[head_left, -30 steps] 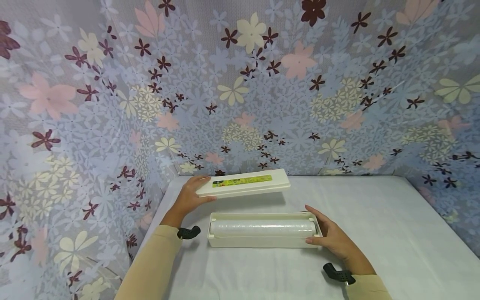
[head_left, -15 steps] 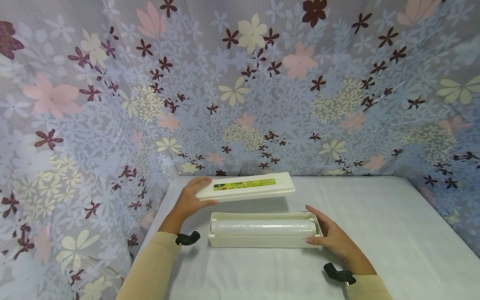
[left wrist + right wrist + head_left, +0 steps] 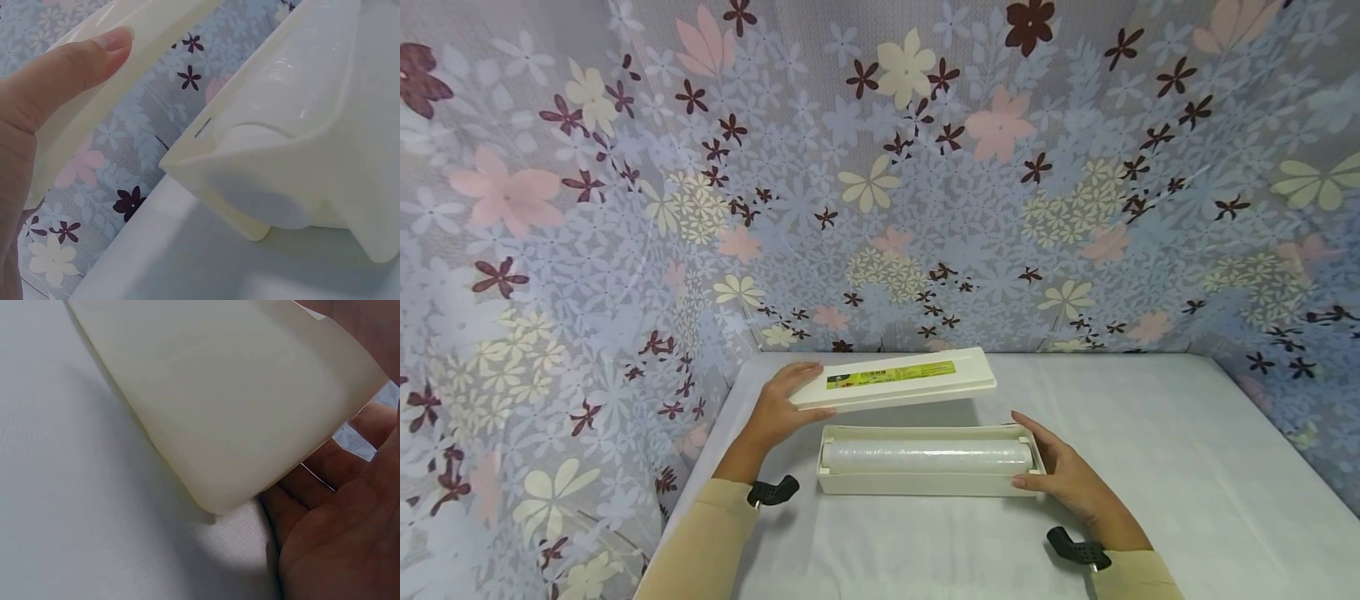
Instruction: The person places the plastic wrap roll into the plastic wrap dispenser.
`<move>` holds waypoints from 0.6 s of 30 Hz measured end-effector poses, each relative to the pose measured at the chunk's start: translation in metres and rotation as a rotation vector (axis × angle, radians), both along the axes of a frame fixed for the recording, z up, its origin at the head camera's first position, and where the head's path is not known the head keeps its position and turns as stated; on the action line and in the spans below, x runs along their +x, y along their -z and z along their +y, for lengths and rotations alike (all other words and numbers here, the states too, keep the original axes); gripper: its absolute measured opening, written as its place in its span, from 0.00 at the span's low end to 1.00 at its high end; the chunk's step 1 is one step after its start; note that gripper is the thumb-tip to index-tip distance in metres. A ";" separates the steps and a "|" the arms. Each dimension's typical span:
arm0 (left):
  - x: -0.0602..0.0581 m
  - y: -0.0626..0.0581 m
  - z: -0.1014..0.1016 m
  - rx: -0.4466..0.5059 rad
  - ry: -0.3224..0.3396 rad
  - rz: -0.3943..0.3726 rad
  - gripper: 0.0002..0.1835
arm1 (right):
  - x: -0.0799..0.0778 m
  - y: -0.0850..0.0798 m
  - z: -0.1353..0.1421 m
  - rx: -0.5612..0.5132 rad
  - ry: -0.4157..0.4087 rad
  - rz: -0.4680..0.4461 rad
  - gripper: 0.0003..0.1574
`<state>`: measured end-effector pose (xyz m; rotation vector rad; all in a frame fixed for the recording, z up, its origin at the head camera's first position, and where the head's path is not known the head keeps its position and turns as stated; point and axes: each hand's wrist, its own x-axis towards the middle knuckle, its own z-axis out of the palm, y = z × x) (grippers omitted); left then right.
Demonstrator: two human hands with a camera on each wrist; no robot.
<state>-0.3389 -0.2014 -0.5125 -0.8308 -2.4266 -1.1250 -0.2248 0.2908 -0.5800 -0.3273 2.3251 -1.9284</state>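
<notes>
My left hand [image 3: 781,402] grips the left end of a long cream lid [image 3: 925,385] with a yellow-green label [image 3: 891,374]. The lid is tilted, its right end higher, and hangs above and behind an open cream box [image 3: 925,485]. Inside that box lies a roll of cling film [image 3: 925,455]. My right hand [image 3: 1063,475] holds the box's right end, thumb on the front wall and fingers round the back. In the left wrist view the thumb [image 3: 81,69] presses on the lid's edge, apart from the box. In the right wrist view the fingers [image 3: 337,465] curl behind the box end.
A white cloth covers the table [image 3: 1150,433]. Behind it and to the left hangs a flowered curtain [image 3: 880,208]. Each wrist wears a black bracket, one on the left [image 3: 773,492] and one on the right [image 3: 1077,550].
My left hand has brought the lid slightly right and down, nearer to the box. The right hand and the box have stayed in place.
</notes>
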 end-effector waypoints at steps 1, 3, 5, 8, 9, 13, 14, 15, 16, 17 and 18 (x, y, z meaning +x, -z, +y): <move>0.002 0.000 0.000 0.006 -0.004 -0.008 0.45 | 0.000 0.000 0.000 -0.001 0.000 -0.002 0.68; 0.006 0.000 -0.001 0.020 -0.012 -0.028 0.45 | 0.000 0.000 0.000 0.001 0.001 -0.004 0.68; 0.009 0.001 -0.001 0.029 -0.016 -0.042 0.45 | 0.000 0.001 0.000 0.003 -0.001 -0.004 0.68; 0.015 0.003 0.000 0.027 -0.019 -0.046 0.46 | 0.000 0.000 0.000 0.005 -0.003 0.003 0.68; 0.016 0.003 0.000 0.029 -0.019 -0.048 0.46 | 0.000 0.000 0.000 0.005 -0.005 0.005 0.68; 0.021 0.006 0.002 0.036 -0.021 -0.048 0.45 | 0.000 -0.001 0.000 0.007 -0.007 0.016 0.68; 0.022 0.007 0.002 0.040 -0.020 -0.051 0.46 | 0.000 -0.001 0.000 0.005 -0.009 0.015 0.68; 0.023 0.007 0.002 0.047 -0.018 -0.056 0.46 | 0.000 -0.001 0.000 0.006 -0.009 0.016 0.68; 0.024 0.008 0.003 0.048 -0.015 -0.055 0.46 | 0.000 -0.001 0.000 0.007 -0.010 0.017 0.68; 0.025 0.008 0.003 0.051 -0.014 -0.056 0.46 | 0.000 -0.001 0.000 0.010 -0.010 0.018 0.68; 0.027 0.008 0.004 0.055 -0.013 -0.061 0.46 | 0.000 -0.001 0.001 0.012 -0.010 0.019 0.68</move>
